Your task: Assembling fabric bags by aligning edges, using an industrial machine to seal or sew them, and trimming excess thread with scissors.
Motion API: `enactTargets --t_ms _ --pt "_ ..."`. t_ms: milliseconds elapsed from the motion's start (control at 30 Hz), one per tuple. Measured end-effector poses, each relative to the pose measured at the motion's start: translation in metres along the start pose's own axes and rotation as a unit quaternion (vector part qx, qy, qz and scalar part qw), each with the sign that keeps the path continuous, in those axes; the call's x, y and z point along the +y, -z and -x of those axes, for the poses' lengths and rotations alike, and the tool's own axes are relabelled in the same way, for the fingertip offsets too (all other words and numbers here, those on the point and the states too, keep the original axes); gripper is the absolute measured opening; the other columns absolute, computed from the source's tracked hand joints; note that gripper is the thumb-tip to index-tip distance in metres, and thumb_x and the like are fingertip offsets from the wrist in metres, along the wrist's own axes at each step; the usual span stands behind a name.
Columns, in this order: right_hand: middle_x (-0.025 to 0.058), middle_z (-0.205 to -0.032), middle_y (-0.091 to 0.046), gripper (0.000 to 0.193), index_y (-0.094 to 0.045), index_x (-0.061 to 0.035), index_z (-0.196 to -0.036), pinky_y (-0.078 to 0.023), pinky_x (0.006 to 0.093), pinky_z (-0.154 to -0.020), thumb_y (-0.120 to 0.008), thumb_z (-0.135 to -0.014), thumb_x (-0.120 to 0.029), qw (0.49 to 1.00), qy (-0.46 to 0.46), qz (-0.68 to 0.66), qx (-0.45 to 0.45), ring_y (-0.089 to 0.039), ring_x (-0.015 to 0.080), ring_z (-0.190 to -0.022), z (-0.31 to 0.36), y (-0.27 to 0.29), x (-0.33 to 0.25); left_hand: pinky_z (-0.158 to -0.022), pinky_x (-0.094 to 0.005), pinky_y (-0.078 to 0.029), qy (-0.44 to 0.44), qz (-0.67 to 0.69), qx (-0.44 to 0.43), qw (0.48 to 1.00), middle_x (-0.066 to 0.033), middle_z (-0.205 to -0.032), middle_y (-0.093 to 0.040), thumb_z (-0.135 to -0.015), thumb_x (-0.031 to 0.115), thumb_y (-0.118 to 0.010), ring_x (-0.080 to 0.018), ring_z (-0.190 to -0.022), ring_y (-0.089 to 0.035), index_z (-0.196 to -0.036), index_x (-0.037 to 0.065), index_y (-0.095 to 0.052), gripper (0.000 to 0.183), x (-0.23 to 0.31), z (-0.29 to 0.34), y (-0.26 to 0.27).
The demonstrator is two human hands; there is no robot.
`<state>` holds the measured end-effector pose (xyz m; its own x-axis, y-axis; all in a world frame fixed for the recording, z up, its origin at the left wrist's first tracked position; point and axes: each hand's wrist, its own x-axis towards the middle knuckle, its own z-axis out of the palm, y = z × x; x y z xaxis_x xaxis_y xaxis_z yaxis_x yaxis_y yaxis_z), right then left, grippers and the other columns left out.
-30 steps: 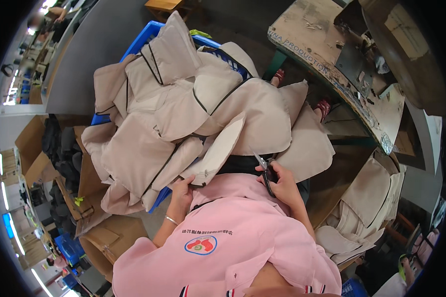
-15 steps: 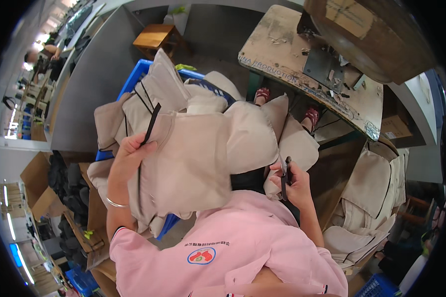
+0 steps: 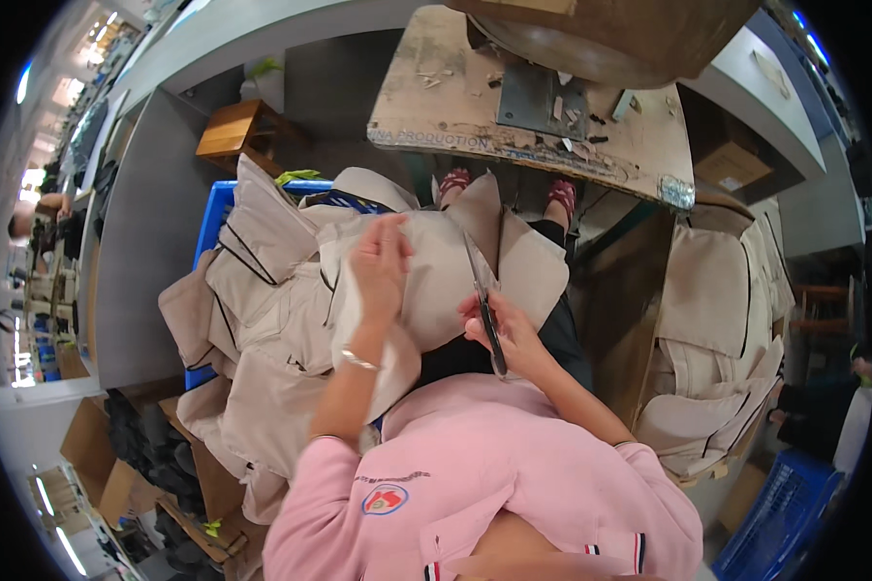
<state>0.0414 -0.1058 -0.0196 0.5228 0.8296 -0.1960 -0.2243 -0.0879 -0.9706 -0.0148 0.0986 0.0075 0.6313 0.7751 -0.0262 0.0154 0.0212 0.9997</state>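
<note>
One pair of scissors (image 3: 485, 298): just right of the frame's centre, black handles low, blades slanting up and slightly left across the view of the beige fabric pieces (image 3: 436, 281).
Right hand (image 3: 513, 339): clamped on the scissors, fingers around the black handles.
Left hand (image 3: 382, 266): left of centre, in front of the fabric, fingers close together and stretched toward the frame's top; blurred, so I cannot tell whether it grips anything.
Bracelet (image 3: 360, 361): a pale band around the left wrist.
Fabric heap: spread from the left of centre to the legs, some pieces edged with dark cord, spilling over a blue crate (image 3: 210, 218).
Pink shirt (image 3: 562, 484): lower middle, on the person holding the scissors.
Worn table (image 3: 417, 102): upper middle, scraps scattered on top.
Wooden stool (image 3: 231, 131): upper left.
Right-hand carton (image 3: 630, 329): right of centre, with more beige pieces (image 3: 704, 290) in it.
Left-hand carton (image 3: 92, 445): lower left, beside dark pieces (image 3: 150, 445).
Blue basket (image 3: 780, 513): lower right corner.
</note>
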Motion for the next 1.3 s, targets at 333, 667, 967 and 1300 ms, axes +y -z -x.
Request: enactTargets --t_ms 333,667,967,1300 --pt "0.0093 -0.111 -0.059 0.039 -0.053 0.0005 -0.119 -0.052 0.0305 -0.083 -0.059 -0.099 -0.032 0.991 -0.109 -0.046 -0.062 -0.063 0.0166 -0.097 0.016 0.021 0.031 -0.077 -0.0278 -0.049 -0.132 -0.182 0.29 0.93 -0.0057 -0.091 -0.07 -0.101 0.021 -0.055 -0.012 -0.083 -0.062 -0.107 -0.001 -0.07 0.026 -0.12 -0.05 0.117" --pt "0.0021 -0.086 -0.061 0.032 -0.055 -0.0025 -0.111 -0.05 0.0246 -0.074 -0.065 -0.096 -0.029 0.992 -0.126 0.003 -0.027 -0.058 0.0091 -0.078 0.008 0.003 0.026 -0.069 -0.0252 -0.046 0.05 -0.247 0.141 0.958 -0.0012 -0.084 -0.068 -0.092 0.026 -0.069 -0.0089 -0.073 -0.057 -0.104 -0.001 -0.072 0.03 -0.199 -0.106 0.199" --pt "0.0089 -0.077 -0.052 0.035 -0.055 -0.0003 -0.095 -0.043 0.0342 -0.062 -0.077 -0.085 -0.025 0.98 -0.001 0.189 0.066 -0.05 0.018 -0.066 -0.014 -0.005 0.01 -0.057 -0.0172 -0.036 0.066 -0.045 -0.014 0.997 0.0075 -0.076 -0.062 -0.088 0.014 -0.074 -0.0005 -0.066 -0.049 -0.093 0.003 -0.075 0.012 -0.035 -0.072 0.118" --pt "0.0102 -0.08 -0.054 0.046 -0.06 -0.0007 -0.096 -0.046 0.0365 -0.061 -0.082 -0.077 -0.037 0.942 0.05 0.295 0.152 -0.053 0.025 -0.066 -0.019 0.037 -0.048 -0.06 -0.0174 -0.036 -0.017 -0.036 -0.25 0.968 0.0069 -0.077 -0.058 -0.087 0.006 -0.074 -0.0005 -0.07 -0.048 -0.089 0.0 -0.072 0.007 0.061 -0.054 -0.001"
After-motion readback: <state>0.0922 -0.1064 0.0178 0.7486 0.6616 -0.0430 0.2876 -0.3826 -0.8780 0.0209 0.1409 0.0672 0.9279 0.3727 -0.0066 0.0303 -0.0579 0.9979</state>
